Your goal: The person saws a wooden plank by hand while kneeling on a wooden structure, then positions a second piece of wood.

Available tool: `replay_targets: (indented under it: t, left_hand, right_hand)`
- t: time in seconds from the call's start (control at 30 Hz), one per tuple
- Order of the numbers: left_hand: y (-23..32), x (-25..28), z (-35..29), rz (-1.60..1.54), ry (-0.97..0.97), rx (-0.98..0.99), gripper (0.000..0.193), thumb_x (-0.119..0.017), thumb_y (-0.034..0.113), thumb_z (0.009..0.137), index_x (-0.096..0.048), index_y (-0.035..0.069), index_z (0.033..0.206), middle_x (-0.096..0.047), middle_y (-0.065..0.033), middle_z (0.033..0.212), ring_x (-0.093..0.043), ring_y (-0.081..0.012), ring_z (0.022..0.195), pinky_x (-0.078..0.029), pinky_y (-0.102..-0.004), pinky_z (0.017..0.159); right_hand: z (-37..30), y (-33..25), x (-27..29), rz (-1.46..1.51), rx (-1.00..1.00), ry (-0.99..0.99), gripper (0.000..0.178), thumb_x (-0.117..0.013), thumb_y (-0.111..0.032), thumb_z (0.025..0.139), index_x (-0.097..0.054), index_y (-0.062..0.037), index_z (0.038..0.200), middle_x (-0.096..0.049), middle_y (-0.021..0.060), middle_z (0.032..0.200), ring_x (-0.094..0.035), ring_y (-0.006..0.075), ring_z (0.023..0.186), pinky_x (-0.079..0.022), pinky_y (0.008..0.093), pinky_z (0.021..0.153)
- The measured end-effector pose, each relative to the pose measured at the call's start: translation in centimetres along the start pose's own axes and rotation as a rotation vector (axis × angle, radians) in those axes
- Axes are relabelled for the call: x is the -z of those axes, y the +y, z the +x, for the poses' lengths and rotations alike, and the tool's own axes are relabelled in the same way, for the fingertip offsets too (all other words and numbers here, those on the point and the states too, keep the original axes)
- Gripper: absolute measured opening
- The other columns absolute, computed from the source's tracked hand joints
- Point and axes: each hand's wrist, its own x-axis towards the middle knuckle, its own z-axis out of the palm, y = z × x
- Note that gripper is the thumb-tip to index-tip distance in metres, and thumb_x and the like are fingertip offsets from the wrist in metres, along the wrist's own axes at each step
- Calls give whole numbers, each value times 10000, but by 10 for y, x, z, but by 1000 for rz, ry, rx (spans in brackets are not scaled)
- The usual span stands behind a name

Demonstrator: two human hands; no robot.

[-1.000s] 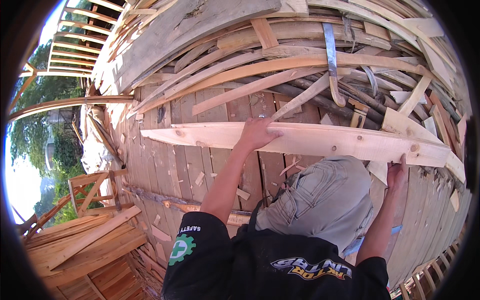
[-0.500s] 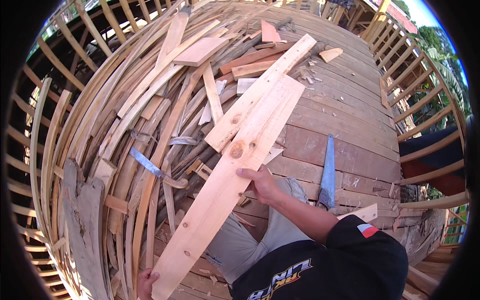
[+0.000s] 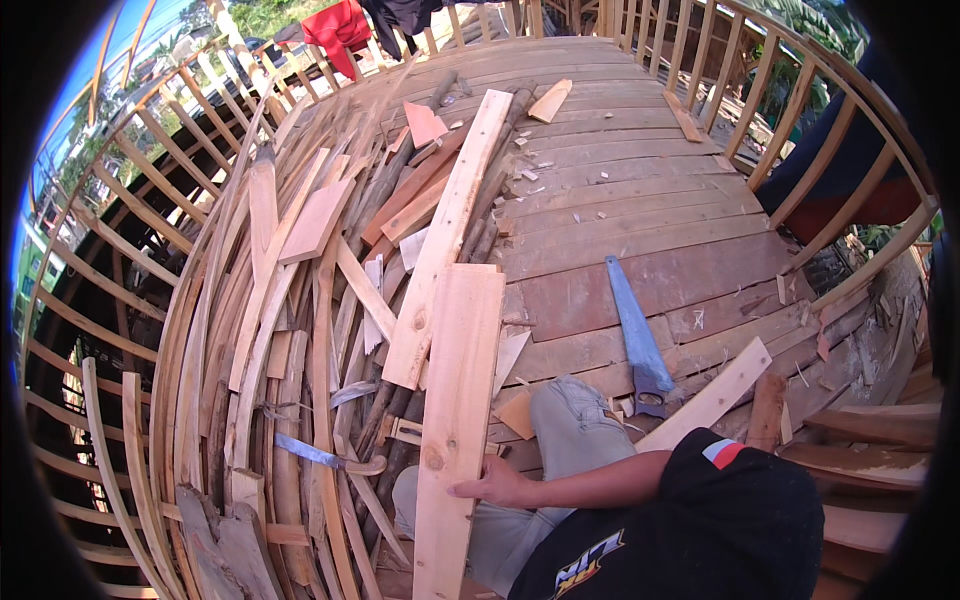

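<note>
A pale wooden plank [image 3: 458, 380] with knots stands nearly upright in the picture, running from the lower edge to the middle. My right hand [image 3: 495, 485] grips its right edge, thumb across the face and the other fingers hidden behind. My left hand is out of view. Beyond the plank's far end, a second knotted board [image 3: 452, 235] lies on the pile. A hand saw [image 3: 637, 330] with a bluish blade rests on the floor right of my knee. Left of the plank, a machete [image 3: 310, 452] with a curved wooden handle lies on the loose wood.
A large heap of long wood strips [image 3: 215, 330] covers the left side. Wooden railings [image 3: 700, 60] surround the plank floor [image 3: 590, 210], which has scattered chips. Another board [image 3: 705, 395] lies by my right elbow. A red cloth [image 3: 337, 35] hangs on the far railing.
The plank has swung from a rightward slant to nearly straight ahead, with my right hand still on it. My left hand has gone out of view. The view has tilted up and shifted.
</note>
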Motion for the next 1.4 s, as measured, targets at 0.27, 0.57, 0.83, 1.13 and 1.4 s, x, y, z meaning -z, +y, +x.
replay_targets:
  t: [0.27,0.57,0.83,1.13,1.4]
  left_hand:
    - [82,-75,14,62,136,-562,852,-721,205,831,-190,-32,1455,-333,-243,1443,-380,-325,1327,-332,-403,1095]
    - [280,-165,61,413,227,-931,1080,-829,364,634,-219,9,1452,-363,-279,1398,-404,-438,1243,-339,-478,1034]
    - [277,-170,67,405,187,-874,1049,-814,244,627,-216,27,1460,-399,-252,1381,-439,-412,1207,-364,-461,1011]
    - [276,-172,62,433,209,-863,1056,-832,257,608,-248,30,1458,-469,-237,1329,-503,-407,1110,-406,-450,956]
    - [279,-165,61,409,213,-900,1050,-841,268,605,-273,18,1452,-465,-242,1342,-502,-398,1114,-397,-444,961]
  right_hand:
    - [-13,-17,-7,-141,121,86,516,-716,-286,797,-570,31,1177,-674,158,1056,-652,197,965,-503,319,850]
    - [-27,-8,-13,-322,78,6,598,-752,-388,755,-556,33,1132,-660,182,1033,-649,256,967,-500,348,811]
    - [-4,-31,58,-525,63,-697,433,-696,-337,814,-570,10,1040,-645,124,939,-634,233,891,-498,342,809]
    - [67,-166,131,-37,675,83,513,-543,-281,941,-421,-26,1369,-543,126,1255,-525,203,1156,-433,345,975]
    - [64,-174,124,-322,606,60,624,-697,-240,823,-450,-25,1355,-542,116,1247,-514,181,1152,-413,327,984]
